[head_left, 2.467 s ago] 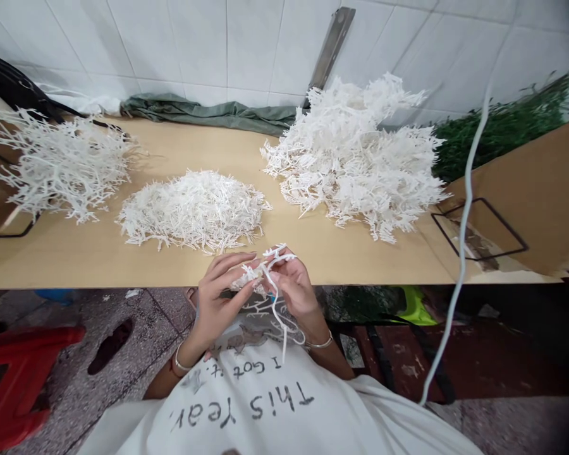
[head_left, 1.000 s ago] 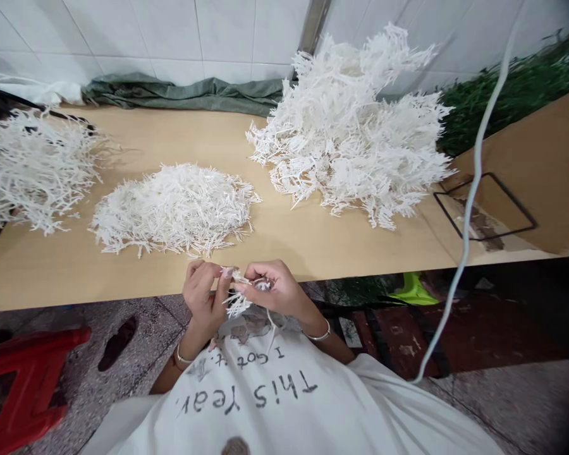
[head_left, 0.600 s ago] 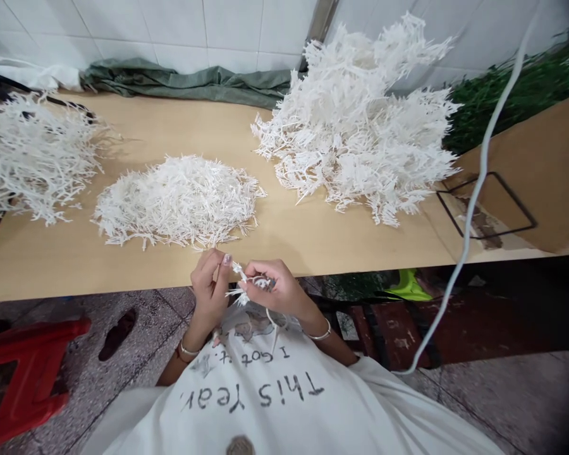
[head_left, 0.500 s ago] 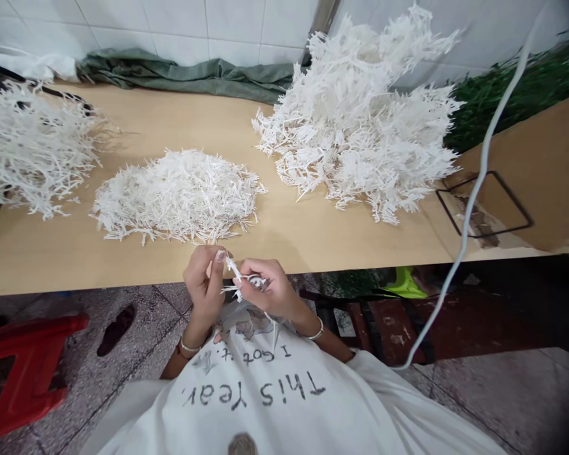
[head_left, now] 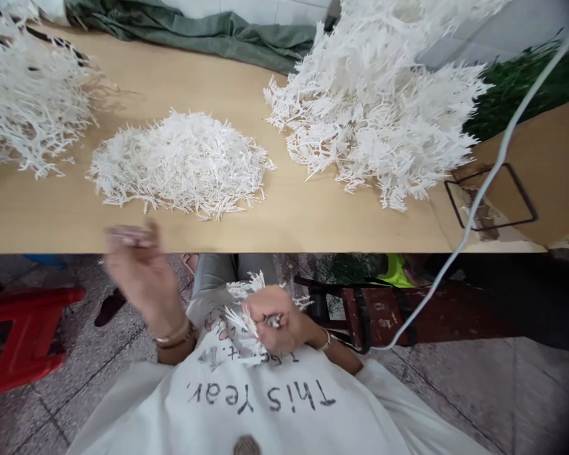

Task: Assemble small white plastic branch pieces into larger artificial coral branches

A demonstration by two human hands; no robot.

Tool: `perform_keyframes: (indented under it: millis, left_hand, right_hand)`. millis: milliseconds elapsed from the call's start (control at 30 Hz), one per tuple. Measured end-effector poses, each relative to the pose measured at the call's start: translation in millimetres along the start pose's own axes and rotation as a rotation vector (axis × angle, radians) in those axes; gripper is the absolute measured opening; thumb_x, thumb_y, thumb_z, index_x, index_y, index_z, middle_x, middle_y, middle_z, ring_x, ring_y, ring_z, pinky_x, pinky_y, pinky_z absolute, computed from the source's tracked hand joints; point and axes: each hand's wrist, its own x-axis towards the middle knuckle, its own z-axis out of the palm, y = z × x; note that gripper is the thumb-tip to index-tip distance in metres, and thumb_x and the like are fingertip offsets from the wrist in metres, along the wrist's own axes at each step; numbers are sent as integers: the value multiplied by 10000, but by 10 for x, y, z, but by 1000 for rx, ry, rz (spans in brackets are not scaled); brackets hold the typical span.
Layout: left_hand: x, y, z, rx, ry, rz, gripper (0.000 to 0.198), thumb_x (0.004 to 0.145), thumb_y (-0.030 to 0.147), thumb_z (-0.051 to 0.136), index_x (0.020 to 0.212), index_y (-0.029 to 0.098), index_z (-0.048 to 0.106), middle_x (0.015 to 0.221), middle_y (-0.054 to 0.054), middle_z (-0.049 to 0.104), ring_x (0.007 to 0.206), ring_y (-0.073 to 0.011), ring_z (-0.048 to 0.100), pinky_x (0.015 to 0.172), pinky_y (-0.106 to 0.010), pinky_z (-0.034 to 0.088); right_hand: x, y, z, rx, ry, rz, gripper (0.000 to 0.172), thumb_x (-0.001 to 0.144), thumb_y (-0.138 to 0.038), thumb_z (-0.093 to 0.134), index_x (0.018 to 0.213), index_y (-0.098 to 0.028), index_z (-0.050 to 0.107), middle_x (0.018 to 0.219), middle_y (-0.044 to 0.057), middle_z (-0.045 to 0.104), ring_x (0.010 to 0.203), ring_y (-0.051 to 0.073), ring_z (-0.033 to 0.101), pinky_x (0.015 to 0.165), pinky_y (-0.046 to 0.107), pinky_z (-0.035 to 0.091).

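Note:
My right hand (head_left: 284,316) is closed in front of my shirt, fingers wrapped round a white branched plastic sprig (head_left: 241,321) whose thin tips stick out on both sides. Off to the left, my left hand (head_left: 145,275) is raised at the table's front edge, apart from the sprig. Motion smears its fingers, so I cannot tell whether they hold anything. Just beyond it on the table lies a low pile of short white sprigs (head_left: 184,164).
A larger heap of white branched pieces (head_left: 374,114) stands at right, another bunch (head_left: 33,95) at left on the table (head_left: 303,221). A white cable (head_left: 483,183) hangs across the right side, near a cardboard box (head_left: 559,170). A red stool (head_left: 23,335) stands lower left.
My left hand has come away from the sprig and moved left. The right hand has closed more fully round a bunched sprig. The view has tilted downward.

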Motion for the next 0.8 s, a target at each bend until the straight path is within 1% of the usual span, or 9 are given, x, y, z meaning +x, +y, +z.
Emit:
perform_keyframes:
  millis: [67, 100, 167, 267, 333, 433, 500, 600, 800]
  left_hand:
    - [138, 78, -137, -10, 198, 120, 229, 804, 278, 645, 695, 124, 516, 638, 57, 570, 614, -27, 577, 824, -297, 563]
    - [139, 132, -166, 64, 198, 172, 289, 805, 272, 645, 614, 110, 498, 562, 30, 546, 586, -72, 603, 794, -332, 568]
    - [16, 225, -140, 52, 60, 176, 255, 810, 246, 638, 614, 104, 557, 517, 19, 556, 491, -108, 582, 675, -371, 576]
    - [-250, 218, 8, 143, -169, 10, 53, 768, 133, 670, 718, 120, 676, 639, -10, 667, 507, -104, 605, 516, -235, 510]
    - [-301, 111, 86, 291, -245, -30, 25, 757, 161, 696, 762, 144, 715, 719, -20, 699, 593, -93, 638, 562, -195, 506]
    - [-144, -91, 143, 491, -327, 75, 83, 748, 224, 717, 788, 152, 731, 785, -27, 712, 703, -85, 652, 682, -190, 513]
    - [16, -192, 177, 515, -357, 155, 109, 745, 251, 722, 787, 152, 732, 797, -24, 712, 708, -79, 641, 698, -194, 508]
    - [189, -280, 250, 507, -342, 180, 148, 763, 294, 708, 799, 154, 738, 813, -25, 715, 689, -80, 628, 683, -208, 501]
    - [310, -469, 323, 666, -402, 270, 209, 842, 338, 620, 921, 197, 752, 888, -22, 721, 829, -115, 650, 811, -254, 475]
  right_hand:
    - [-167, 33, 0, 21, 128, 77, 302, 875, -206, 447, 606, -157, 318, 529, -34, 311, 485, 34, 292, 465, 173, 255]
    - [-227, 44, -7, -15, 201, 160, 301, 874, -192, 462, 609, -149, 326, 541, -33, 312, 495, 33, 292, 472, 174, 249]
    - [-292, 56, -25, -104, 283, 286, 304, 867, -186, 493, 612, -137, 336, 561, -29, 318, 519, 33, 292, 494, 178, 246]
    - [-271, 63, -29, -167, 259, 288, 287, 842, -180, 522, 618, -129, 350, 571, -27, 342, 533, 31, 298, 516, 176, 256]
    - [-222, 67, -22, -188, 249, 260, 277, 830, -172, 523, 617, -129, 350, 570, -27, 348, 533, 31, 303, 521, 174, 262]
    - [-154, 77, -27, -227, 267, 237, 283, 826, -170, 519, 605, -129, 347, 561, -28, 339, 528, 30, 300, 519, 174, 263]
    - [-128, 85, -38, -245, 288, 230, 289, 827, -179, 527, 598, -127, 359, 556, -29, 344, 525, 30, 302, 516, 175, 261]
    - [-121, 101, -48, -244, 339, 254, 306, 834, -218, 533, 589, -126, 373, 552, -26, 356, 526, 34, 312, 519, 180, 268]
    - [-161, 164, -105, -263, 389, 286, 307, 834, -255, 543, 593, -124, 405, 559, -20, 382, 529, 39, 327, 528, 184, 289]
